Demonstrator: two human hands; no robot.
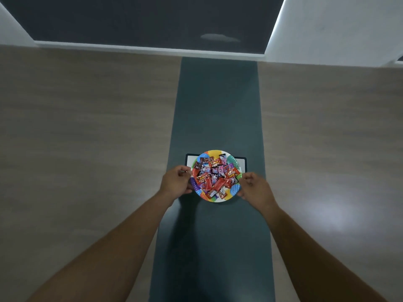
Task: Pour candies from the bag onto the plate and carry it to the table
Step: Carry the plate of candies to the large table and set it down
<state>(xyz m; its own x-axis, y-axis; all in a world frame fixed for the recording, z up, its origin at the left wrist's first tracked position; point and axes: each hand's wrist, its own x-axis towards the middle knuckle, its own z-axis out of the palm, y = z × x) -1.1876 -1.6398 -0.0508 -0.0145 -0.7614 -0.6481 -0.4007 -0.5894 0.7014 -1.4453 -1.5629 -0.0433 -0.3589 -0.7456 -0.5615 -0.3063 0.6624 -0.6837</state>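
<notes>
A round, multicoloured paper plate (233, 189) carries a heap of wrapped candies (214, 174), mostly red, pink and dark wrappers. My left hand (175, 183) grips the plate's left rim, thumb on top. At the right rim is my right hand (256, 187), fingers curled against the edge. The plate is over a white rectangle with a black border (241, 160), which lies on the dark teal strip (216, 105) of the table. I cannot tell whether the plate rests on it or hovers just above. No candy bag is in view.
The table has wood-look surfaces (87, 127) on both sides of the teal strip. Its far edge (130, 47) has a white trim, with a dark area beyond it. White walls stand at the far left and far right corners.
</notes>
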